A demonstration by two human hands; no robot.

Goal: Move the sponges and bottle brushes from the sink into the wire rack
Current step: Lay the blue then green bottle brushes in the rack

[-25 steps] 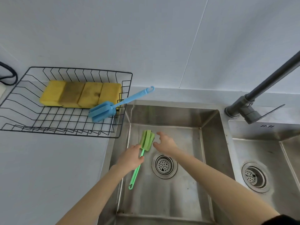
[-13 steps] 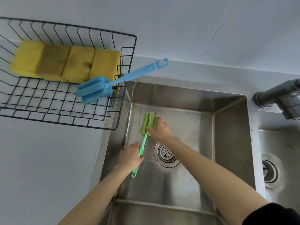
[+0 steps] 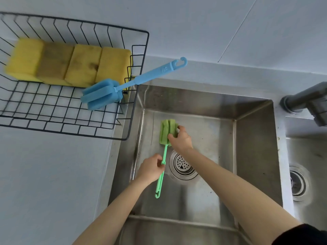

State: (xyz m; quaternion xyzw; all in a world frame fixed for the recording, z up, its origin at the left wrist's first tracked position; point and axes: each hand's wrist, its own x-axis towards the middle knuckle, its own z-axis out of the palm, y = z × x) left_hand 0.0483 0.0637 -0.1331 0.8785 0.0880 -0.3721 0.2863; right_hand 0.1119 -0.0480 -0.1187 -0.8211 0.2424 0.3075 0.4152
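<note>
A green bottle brush [image 3: 165, 133] lies in the steel sink [image 3: 253, 135], sponge head toward the back wall. My right hand [image 3: 180, 138] grips the sponge head. My left hand [image 3: 152, 169] pinches the thin green handle near its middle. On the counter to the left stands the black wire rack [image 3: 138, 82]. Inside it, several yellow sponges [image 3: 70, 62] sit in a row. A blue bottle brush [image 3: 102, 96] rests with its head in the rack and its handle sticking out over the rim.
The round drain strainer [image 3: 182, 165] sits just right of the green handle. A dark faucet base [image 3: 300, 99] stands at the right, with a second basin and drain [image 3: 297, 183] beyond it. Grey countertop [image 3: 53, 183] spreads below the rack.
My right hand went from hovering beside the green sponge head to closing on it. My left hand slid along the handle. The view shifted closer and leftward.
</note>
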